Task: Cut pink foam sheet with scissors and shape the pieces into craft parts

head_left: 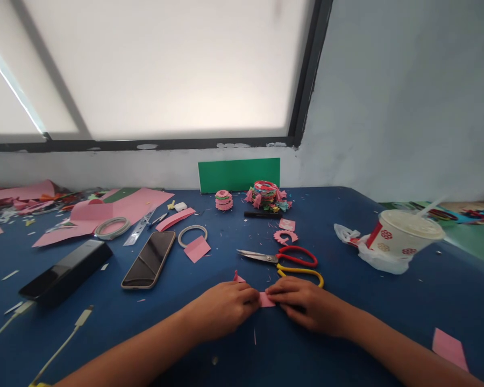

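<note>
My left hand and my right hand meet low on the blue table, both pinching a small pink paper piece between their fingertips. The paper lies flat against the table. A tiny pink scrap sits just behind my left hand. Scissors with red and yellow handles lie right behind my hands, blades pointing left.
A phone and a black power bank with cables lie to the left. Pink sheets, tape rolls, a ruler, paper flowers, a green card sit farther back. A lidded cup stands at right.
</note>
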Action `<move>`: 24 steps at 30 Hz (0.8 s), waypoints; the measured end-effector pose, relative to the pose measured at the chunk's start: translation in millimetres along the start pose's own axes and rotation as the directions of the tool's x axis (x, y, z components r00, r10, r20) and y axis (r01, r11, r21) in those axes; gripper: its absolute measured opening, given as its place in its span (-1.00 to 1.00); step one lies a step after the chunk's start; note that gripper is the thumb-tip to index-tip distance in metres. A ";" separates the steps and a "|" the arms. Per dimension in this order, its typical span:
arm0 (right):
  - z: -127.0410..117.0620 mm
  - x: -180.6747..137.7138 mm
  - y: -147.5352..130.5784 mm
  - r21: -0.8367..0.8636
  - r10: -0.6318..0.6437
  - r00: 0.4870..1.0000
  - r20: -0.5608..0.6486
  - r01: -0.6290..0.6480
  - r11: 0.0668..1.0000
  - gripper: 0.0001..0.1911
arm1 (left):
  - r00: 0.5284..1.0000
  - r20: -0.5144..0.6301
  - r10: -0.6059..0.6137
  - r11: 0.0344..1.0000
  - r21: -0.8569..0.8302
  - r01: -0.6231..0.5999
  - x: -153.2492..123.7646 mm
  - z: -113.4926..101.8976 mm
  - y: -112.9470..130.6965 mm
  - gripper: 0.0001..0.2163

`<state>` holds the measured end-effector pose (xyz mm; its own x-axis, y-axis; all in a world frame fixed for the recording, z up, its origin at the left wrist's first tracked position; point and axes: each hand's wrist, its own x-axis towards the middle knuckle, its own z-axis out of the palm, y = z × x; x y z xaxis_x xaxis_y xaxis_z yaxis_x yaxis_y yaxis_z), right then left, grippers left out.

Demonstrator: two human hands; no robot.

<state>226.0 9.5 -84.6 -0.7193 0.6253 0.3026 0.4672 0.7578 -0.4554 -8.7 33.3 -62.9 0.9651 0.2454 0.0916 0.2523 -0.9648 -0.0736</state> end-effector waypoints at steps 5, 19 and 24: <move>3.0 1.8 -5.0 -0.102 -0.022 1.000 -0.009 0.021 0.995 -0.63 | 1.000 -0.020 -0.012 0.999 -0.033 0.011 1.1 3.2 1.9 -0.80; 2.4 10.0 -3.9 0.095 0.174 0.981 -0.081 -0.166 0.981 -0.79 | 0.927 -0.083 -0.366 0.846 -0.444 0.294 10.5 2.2 -4.5 -0.83; -0.8 16.7 -13.6 0.275 0.391 0.910 -0.140 -0.344 0.898 -0.82 | 0.792 0.063 -0.607 0.396 -0.840 0.370 15.7 -4.1 -0.4 -0.79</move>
<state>208.0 9.7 -72.7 -0.3996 0.8914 0.2139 0.5257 0.4140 -0.7431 6.0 37.1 -57.4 0.6160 0.7859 0.0549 0.3982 -0.3707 0.8391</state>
